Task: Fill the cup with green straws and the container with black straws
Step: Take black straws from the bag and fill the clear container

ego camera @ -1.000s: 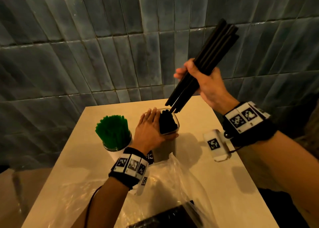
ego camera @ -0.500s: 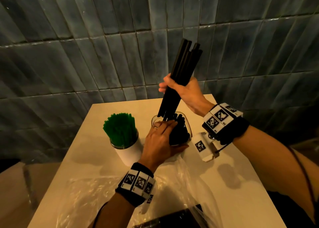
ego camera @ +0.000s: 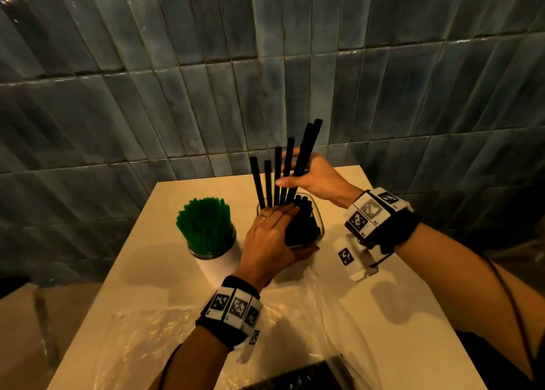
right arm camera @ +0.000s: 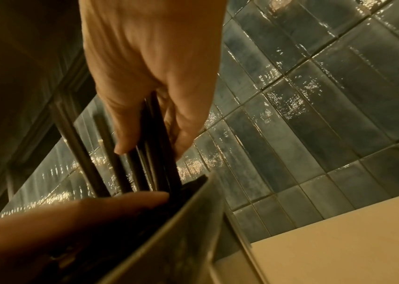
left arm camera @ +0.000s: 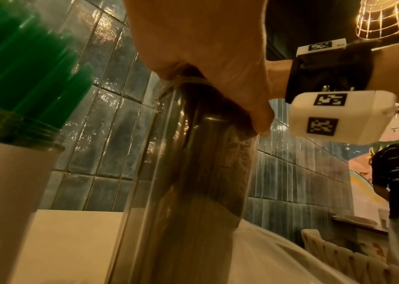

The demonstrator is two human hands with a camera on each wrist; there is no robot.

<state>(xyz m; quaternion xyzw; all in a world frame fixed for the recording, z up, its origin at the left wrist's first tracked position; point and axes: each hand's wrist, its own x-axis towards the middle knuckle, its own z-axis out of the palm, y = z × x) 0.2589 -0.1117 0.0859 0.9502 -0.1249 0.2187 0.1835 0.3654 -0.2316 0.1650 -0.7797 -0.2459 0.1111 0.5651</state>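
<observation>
A white cup (ego camera: 219, 267) packed with green straws (ego camera: 206, 227) stands left of a clear container (ego camera: 320, 227) partly filled with black straws (ego camera: 303, 227). My left hand (ego camera: 283, 227) holds the container, with straight fingers laid across the straws inside and the thumb on its near wall. In the left wrist view that thumb (left arm camera: 254, 115) presses the container (left arm camera: 193, 182) beside the cup (left arm camera: 6, 192). My right hand (ego camera: 298, 171) loosely pinches several black straws (ego camera: 287, 168) that fan out at uneven heights, their lower ends in the container. In the right wrist view, thumb and fingers (right arm camera: 152, 148) flank these straws (right arm camera: 130, 173).
The beige table (ego camera: 398, 301) abuts a dark tiled wall (ego camera: 265, 80). A crumpled clear plastic bag (ego camera: 339, 316) lies near me, with a dark packet (ego camera: 295, 381) at the front edge. A person (left arm camera: 398, 182) and a chair (left arm camera: 339, 255) are to the right.
My right hand brought the tilted black bundle upright and down over the container. Its grip loosened, and the straws fanned out and slid in. The left hand stayed on the container.
</observation>
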